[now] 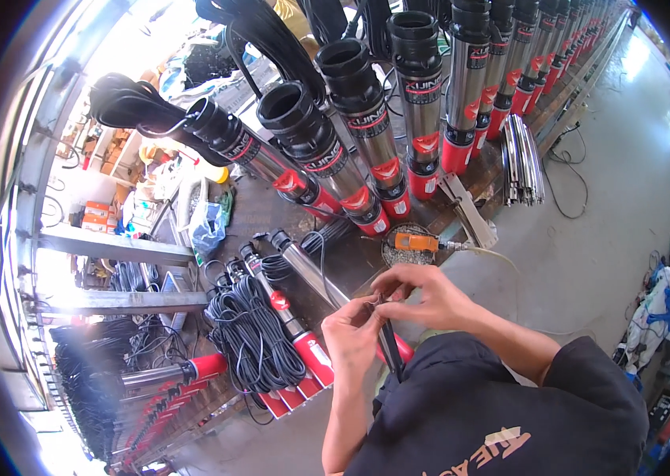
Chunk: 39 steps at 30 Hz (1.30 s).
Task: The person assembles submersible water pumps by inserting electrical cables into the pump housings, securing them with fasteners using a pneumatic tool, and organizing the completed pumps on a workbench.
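Note:
My left hand (351,332) and my right hand (418,295) meet close together in front of my chest, fingers pinched on the end of a thin black cable (390,349) that hangs down between them. Just beyond them a long steel submersible pump (311,270) with a red base lies on the dark workbench (252,210). What the fingertips grip at the cable's tip is too small to tell.
A long row of upright steel pumps (367,135) with red bases and black tops runs along the bench. Coils of black cable (252,337) lie left of my hands. An orange tool (417,241) rests on a round dish. Steel strips (521,159) are stacked at the right, beside grey concrete floor (612,206).

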Motion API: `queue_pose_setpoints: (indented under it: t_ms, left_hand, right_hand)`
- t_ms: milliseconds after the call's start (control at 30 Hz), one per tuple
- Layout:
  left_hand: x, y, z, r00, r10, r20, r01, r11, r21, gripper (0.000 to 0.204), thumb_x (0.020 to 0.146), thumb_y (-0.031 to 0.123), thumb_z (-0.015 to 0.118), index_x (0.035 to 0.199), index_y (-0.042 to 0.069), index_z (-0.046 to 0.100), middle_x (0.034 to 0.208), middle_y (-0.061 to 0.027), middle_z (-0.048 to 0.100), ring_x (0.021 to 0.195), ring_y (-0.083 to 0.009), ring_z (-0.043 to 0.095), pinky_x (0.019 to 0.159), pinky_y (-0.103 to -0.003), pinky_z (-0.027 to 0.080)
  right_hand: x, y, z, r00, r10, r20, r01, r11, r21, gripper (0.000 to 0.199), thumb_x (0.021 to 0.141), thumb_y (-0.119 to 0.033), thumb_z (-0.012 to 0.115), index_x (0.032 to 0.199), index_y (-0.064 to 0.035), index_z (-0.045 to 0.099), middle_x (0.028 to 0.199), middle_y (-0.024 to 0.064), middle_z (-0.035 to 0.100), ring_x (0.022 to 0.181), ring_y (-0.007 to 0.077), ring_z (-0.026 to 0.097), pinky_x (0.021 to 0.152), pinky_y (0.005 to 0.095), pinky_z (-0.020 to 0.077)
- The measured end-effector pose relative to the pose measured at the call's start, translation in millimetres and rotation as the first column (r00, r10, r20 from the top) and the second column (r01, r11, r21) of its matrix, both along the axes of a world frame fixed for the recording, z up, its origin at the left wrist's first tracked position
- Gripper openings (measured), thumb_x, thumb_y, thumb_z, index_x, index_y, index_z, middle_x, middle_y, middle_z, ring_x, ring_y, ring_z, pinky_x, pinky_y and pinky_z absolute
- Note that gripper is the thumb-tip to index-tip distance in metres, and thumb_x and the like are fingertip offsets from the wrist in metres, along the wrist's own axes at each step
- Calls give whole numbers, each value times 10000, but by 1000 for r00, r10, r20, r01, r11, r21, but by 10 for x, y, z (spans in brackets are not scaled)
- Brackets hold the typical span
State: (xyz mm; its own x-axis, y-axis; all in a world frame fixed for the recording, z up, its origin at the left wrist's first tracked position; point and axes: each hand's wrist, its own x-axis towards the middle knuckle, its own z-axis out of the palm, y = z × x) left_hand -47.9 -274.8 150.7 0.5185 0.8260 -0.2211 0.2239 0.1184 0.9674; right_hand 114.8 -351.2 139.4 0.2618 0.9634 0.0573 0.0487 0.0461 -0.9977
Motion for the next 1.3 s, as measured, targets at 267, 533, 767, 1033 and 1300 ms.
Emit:
queue_pose_setpoints:
  t_ms: [267, 533, 767, 1033, 1300]
  left_hand:
    - [-179, -30, -200, 974, 113, -197, -64, 968, 241, 105, 895, 45, 746, 896, -48, 698, 728, 52, 631, 679, -18, 522, 585, -199, 433]
    - [-130, 158, -387, 975, 216, -56, -202, 960, 193, 132, 898, 52, 751, 861, -63, 700, 721, 27, 642, 667, -30, 532, 585, -199, 432]
    - [72, 1807, -1065, 954, 267, 137, -265, 964, -29, 308, 1042, 257, 588, 932, -3, 709, 890, -125, 743, 763, -188, 706, 665, -294, 540]
    - [96, 3684, -2956, 718, -10, -696, 528, 659, 536, 272, 819, 266, 719, 926, 17, 717, 918, -224, 712, 895, -416, 686, 818, -477, 551]
    - [634, 3732, -3115, 684, -166, -711, 595, 691, 411, 256, 805, 250, 738, 982, 65, 742, 963, -191, 729, 866, -374, 720, 815, -436, 571]
  right_hand:
    - [-195, 244, -118, 997, 43, -58, -51, 990, -133, 199, 830, -141, 812, 919, 8, 712, 789, 57, 713, 718, 87, 630, 665, 264, 513]
    - [-257, 449, -380, 969, 21, -247, -57, 989, -136, 276, 868, -120, 783, 1075, 12, 658, 848, 21, 679, 820, 92, 622, 746, 268, 511]
    - [-479, 80, -529, 994, -106, -18, 89, 907, -411, 274, 953, -210, 695, 1023, 24, 570, 773, 115, 644, 669, 179, 619, 639, 364, 505]
    - [-526, -371, 899, 912, 305, -274, -171, 890, 422, 308, 989, -279, 650, 1062, 16, 595, 881, 133, 618, 710, 319, 601, 627, 360, 496]
    - [-528, -299, 980, 953, 222, -206, -144, 930, 338, 390, 970, -348, 668, 1109, 14, 635, 875, 117, 701, 734, 302, 708, 644, 352, 544]
